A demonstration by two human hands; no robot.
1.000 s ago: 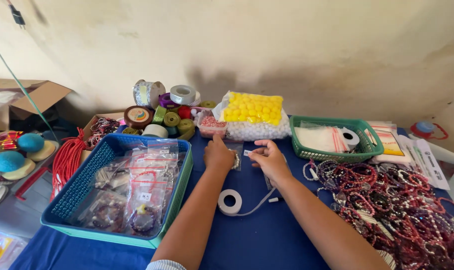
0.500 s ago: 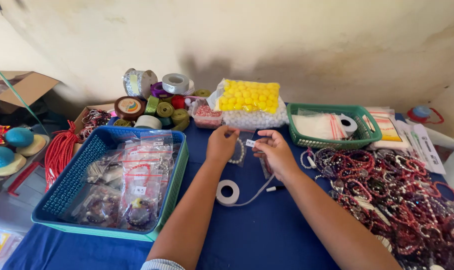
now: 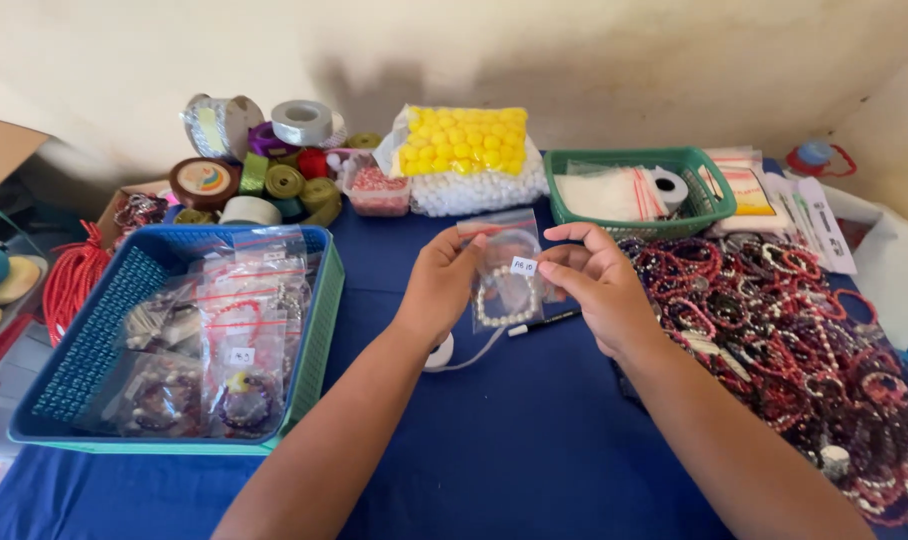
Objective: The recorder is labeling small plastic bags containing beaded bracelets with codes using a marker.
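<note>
Blue-cloth table point(image 3: 514, 450) against a stained pale wall. Two baskets: blue one point(image 3: 94, 350) left, holding bagged bracelets; green one point(image 3: 709, 195) at the back. Loose bracelet pile point(image 3: 804, 340) on the right. Left hand point(image 3: 442, 285) and right hand point(image 3: 599, 285) both pinch one clear zip bag point(image 3: 502, 285) with a pearl bracelet, held above the cloth. One pen point(image 3: 542, 322) lies under it.

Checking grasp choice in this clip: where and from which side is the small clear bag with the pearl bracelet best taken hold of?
Probably by the top sealed strip of the clear bag, pinched from both upper corners, as the left hand and right hand do. It hangs upright above the blue tablecloth, the pearl bracelet sagging low and a white label near the right edge, so the flat top stays free.
</note>
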